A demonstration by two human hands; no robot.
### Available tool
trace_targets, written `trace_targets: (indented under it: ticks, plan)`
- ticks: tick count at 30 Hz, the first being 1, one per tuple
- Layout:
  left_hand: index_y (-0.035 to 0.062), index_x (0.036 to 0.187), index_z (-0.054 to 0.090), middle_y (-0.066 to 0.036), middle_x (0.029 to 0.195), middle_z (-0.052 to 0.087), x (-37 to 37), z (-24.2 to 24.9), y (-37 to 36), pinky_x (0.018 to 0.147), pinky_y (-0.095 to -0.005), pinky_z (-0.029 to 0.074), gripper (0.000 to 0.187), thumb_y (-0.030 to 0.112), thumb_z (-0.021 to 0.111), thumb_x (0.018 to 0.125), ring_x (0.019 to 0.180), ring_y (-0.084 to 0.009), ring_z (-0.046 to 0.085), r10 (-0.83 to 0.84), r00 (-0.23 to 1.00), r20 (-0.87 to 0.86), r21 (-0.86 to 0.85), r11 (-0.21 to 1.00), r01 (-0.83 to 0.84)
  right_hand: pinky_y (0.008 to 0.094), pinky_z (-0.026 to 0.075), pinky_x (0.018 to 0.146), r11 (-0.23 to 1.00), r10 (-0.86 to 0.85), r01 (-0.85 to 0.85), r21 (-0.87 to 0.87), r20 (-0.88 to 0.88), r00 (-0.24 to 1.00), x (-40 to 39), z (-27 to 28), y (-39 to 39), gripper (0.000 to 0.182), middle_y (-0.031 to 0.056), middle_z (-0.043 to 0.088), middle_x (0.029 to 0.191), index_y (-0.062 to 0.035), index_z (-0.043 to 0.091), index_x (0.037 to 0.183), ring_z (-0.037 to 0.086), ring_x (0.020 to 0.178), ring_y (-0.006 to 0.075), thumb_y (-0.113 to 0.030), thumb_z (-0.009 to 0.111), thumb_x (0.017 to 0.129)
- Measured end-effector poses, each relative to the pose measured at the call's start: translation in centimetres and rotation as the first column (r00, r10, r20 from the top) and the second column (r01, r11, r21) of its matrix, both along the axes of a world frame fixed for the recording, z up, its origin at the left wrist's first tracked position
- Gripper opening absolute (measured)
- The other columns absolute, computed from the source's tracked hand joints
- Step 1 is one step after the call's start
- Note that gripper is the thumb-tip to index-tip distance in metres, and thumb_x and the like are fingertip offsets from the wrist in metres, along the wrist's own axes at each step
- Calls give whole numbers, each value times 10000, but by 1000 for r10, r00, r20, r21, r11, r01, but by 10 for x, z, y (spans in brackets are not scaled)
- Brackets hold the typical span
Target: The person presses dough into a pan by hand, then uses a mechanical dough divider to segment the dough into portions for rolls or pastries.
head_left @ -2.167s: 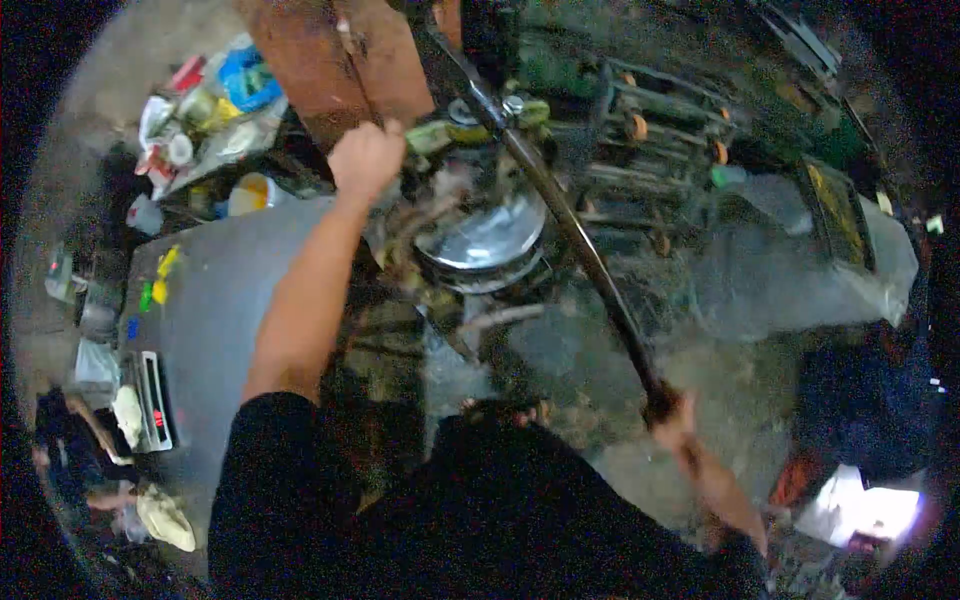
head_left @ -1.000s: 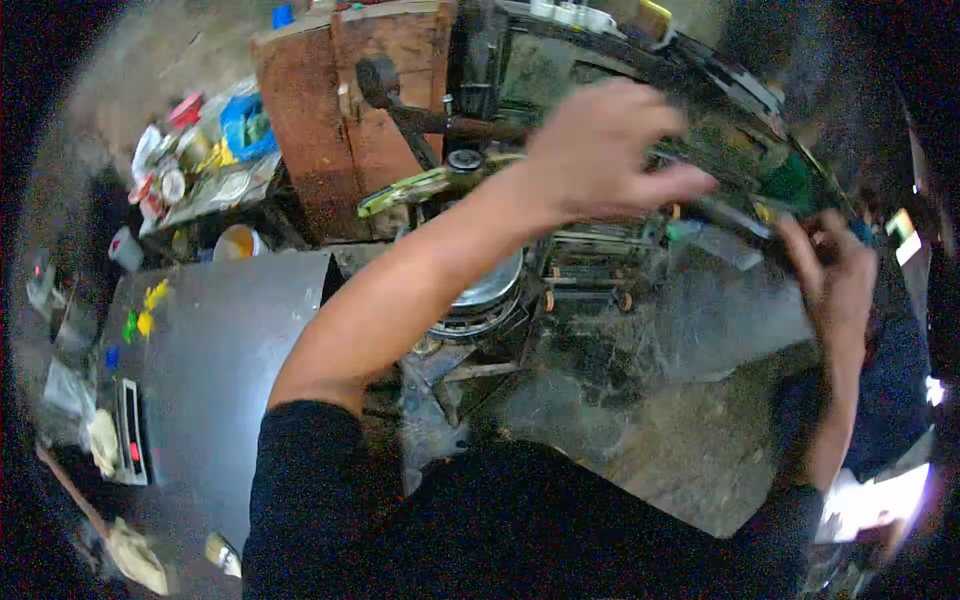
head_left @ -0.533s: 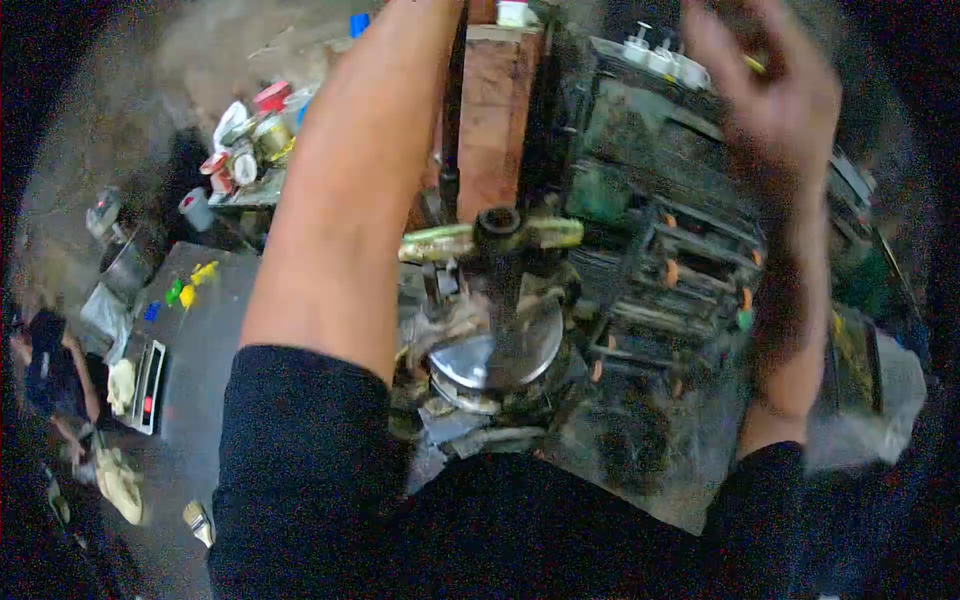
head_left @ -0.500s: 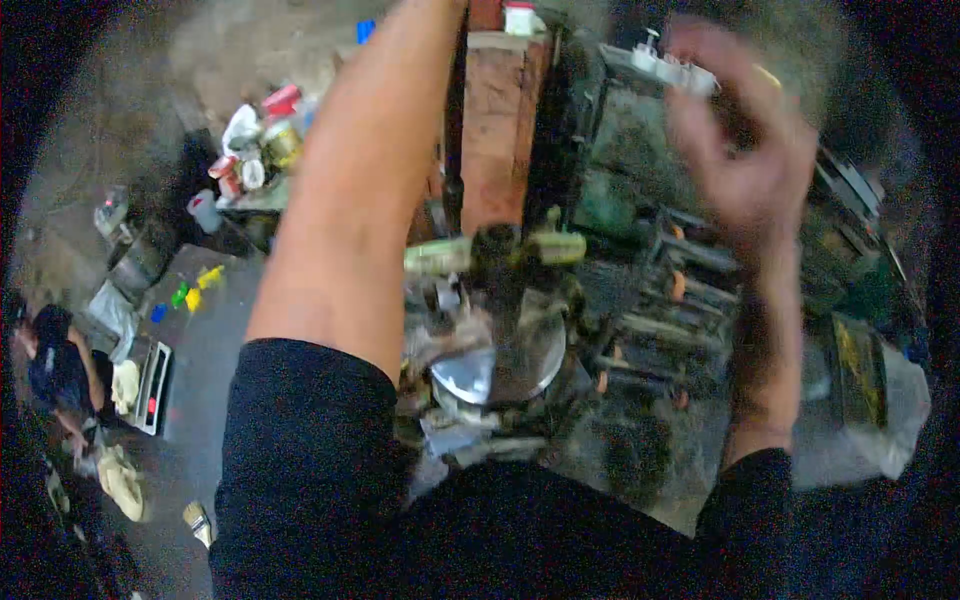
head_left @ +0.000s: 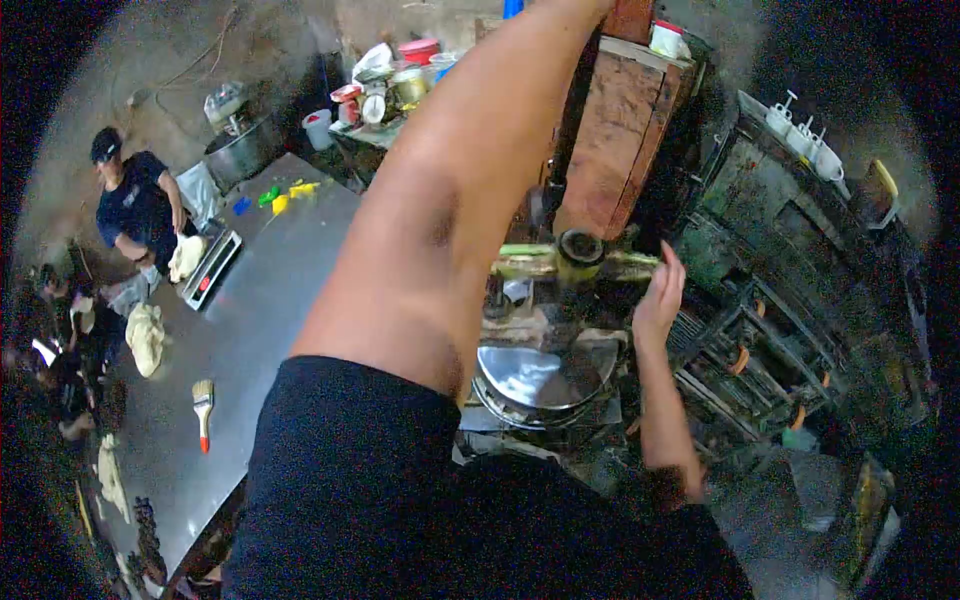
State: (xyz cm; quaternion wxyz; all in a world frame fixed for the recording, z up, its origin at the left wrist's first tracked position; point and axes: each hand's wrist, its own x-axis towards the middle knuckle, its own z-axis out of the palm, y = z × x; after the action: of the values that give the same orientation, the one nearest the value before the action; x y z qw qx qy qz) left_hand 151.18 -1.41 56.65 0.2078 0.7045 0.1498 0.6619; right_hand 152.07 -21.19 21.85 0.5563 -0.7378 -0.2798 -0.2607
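Note:
My left arm (head_left: 430, 220) stretches up across the middle of the view, and its hand lies beyond the top edge. My right hand (head_left: 658, 300) is raised at the right end of a worn yellow-green crossbar (head_left: 628, 263) on a machine. Its fingers are stretched upward, fingertips right by the bar's end. Below the bar, the machine has a round shiny metal plate (head_left: 545, 375). A dark round collar (head_left: 580, 250) sits at the middle of the crossbar. My left arm covers the machine's left side.
A steel table (head_left: 290, 270) at left carries a brush (head_left: 203, 410), dough (head_left: 145, 340) and a scale (head_left: 213, 270). Another person (head_left: 140, 200) stands behind it, a hand by more dough. White pump bottles (head_left: 800, 132) line a dark cabinet (head_left: 770, 200) at right.
My right hand has come down and left from near the pump bottles to the crossbar's end. The view has swung, showing more of the table and the other person.

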Motion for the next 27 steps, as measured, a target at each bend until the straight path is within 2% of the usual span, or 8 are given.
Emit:
trace_targets:
  ticks: [5,6,8,11,15,22,25,27]
  plan:
    - [-7,1108,582,-239,822,653,-12,-86,36,731,-507,480,578,510,555,850,810,-406,635,89,993,-74,328,943,-60,361,335,992,968,-113,216,130,-541,834,-73,-223,-71,407,178,524,1168,25,475,1252,496,1090,304,-258,376,978]
    - [9,1265,413,-274,1053,534,-17,-110,32,820,-485,462,683,449,629,789,958,-404,572,63,976,-208,204,979,-19,381,320,1026,948,-188,318,26,-759,623,-75,-340,-95,476,177,472,1318,20,414,1317,455,1190,324,-280,466,950]
    - [28,1390,295,-265,1224,464,-46,-143,11,897,-475,457,847,366,701,727,1075,-407,524,62,928,-366,83,996,-33,598,384,886,978,-34,202,-50,-996,-85,-163,-307,-87,752,223,522,1127,-75,412,1303,511,1074,380,-666,405,838]
    - [53,1430,180,-248,1268,410,-105,-166,-14,897,-521,449,906,291,704,730,1108,-453,479,-38,863,-504,30,998,61,630,302,977,951,288,200,235,-909,-302,-196,-323,-71,792,205,381,1352,-105,338,1376,366,1260,426,-684,372,837]
    - [24,1318,368,-247,1249,460,-164,-213,-44,864,-470,455,654,181,673,761,1047,-419,523,-363,911,-196,141,909,392,577,336,978,624,777,309,717,-610,-153,-204,-268,-50,713,136,410,1353,-130,419,1330,419,1216,344,-662,289,874]
    - [15,957,645,-171,943,644,-298,-407,-74,748,-349,495,183,153,595,847,846,-321,635,-149,985,-81,-550,831,81,402,390,583,901,287,381,206,-943,-169,-212,-327,-100,541,14,297,621,-121,517,962,334,554,190,-594,256,931]
    - [-28,930,631,-198,1006,639,-322,-570,-91,810,-366,464,391,349,654,827,946,-286,618,-120,811,-572,-765,433,-476,350,429,381,913,327,300,277,-936,-133,-214,-310,-163,335,52,545,692,-74,615,917,459,441,211,-385,491,904]
    - [-22,878,647,-186,942,661,-343,-662,-112,752,-372,490,534,502,678,779,877,-270,640,-381,892,-244,-940,-133,-314,367,503,441,983,71,171,73,-997,20,-174,-391,-214,508,124,656,818,-41,632,931,614,557,259,-509,439,893]
